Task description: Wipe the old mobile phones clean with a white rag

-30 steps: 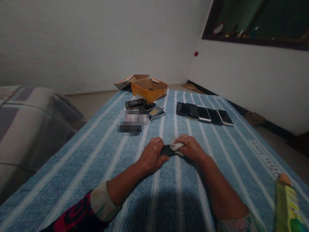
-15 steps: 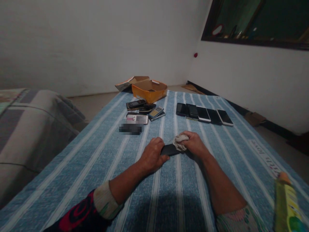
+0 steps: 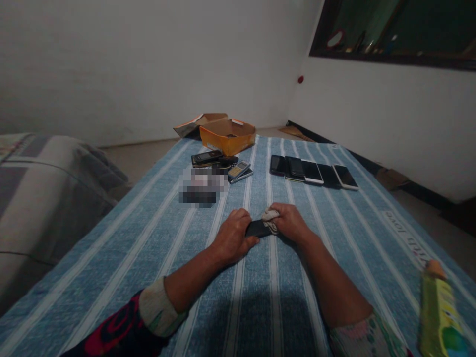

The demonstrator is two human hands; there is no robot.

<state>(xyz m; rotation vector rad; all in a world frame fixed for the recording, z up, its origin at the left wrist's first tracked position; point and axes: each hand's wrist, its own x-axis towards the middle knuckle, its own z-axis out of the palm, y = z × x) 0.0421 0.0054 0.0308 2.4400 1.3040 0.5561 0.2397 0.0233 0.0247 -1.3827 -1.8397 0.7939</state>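
Observation:
A dark mobile phone [image 3: 258,228] lies crosswise between my hands, close above or on the striped cloth. My left hand [image 3: 233,233] is closed around its left end, thumb along the near edge. My right hand [image 3: 290,221] grips a crumpled whitish cloth [image 3: 270,216] and presses it against the phone's right end, which is hidden. Beyond my hands to the left, a keypad phone [image 3: 239,170] rests among several other phones, some blurred out. A row of several dark-faced phones, with a white-edged phone [image 3: 345,177] at its right end, lies farther right.
Blue striped fabric [image 3: 208,292] covers the work surface. An opened orange cardboard box [image 3: 226,141] stands at the far end. A bottle of yellowish liquid [image 3: 441,312] is at the near right. A draped piece of furniture [image 3: 55,198] sits beyond the left edge.
My right hand has moved left along the phone with the cloth, covering more of its right part. My left hand keeps its hold. The camera view has shifted slightly.

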